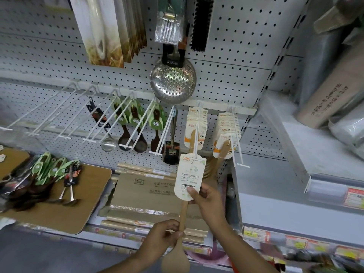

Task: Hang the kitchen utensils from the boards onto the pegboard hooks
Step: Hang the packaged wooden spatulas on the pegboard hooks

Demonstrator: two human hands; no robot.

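A wooden spoon with a white card sleeve on its handle hangs low in front of the pegboard. The card's top sits at the tip of a white hook that carries several matching carded spoons. My right hand pinches the card's lower edge. My left hand grips the bare handle just above the spoon bowl. A brown board at lower left holds a pile of green-carded dark spoons and small metal ladles.
Further white hooks to the left carry a ladle, dark wooden spoons and a black spatula; several leftmost hooks are bare. A steel skimmer hangs above. Cardboard boxes lie on the shelf below. A grey shelf unit stands right.
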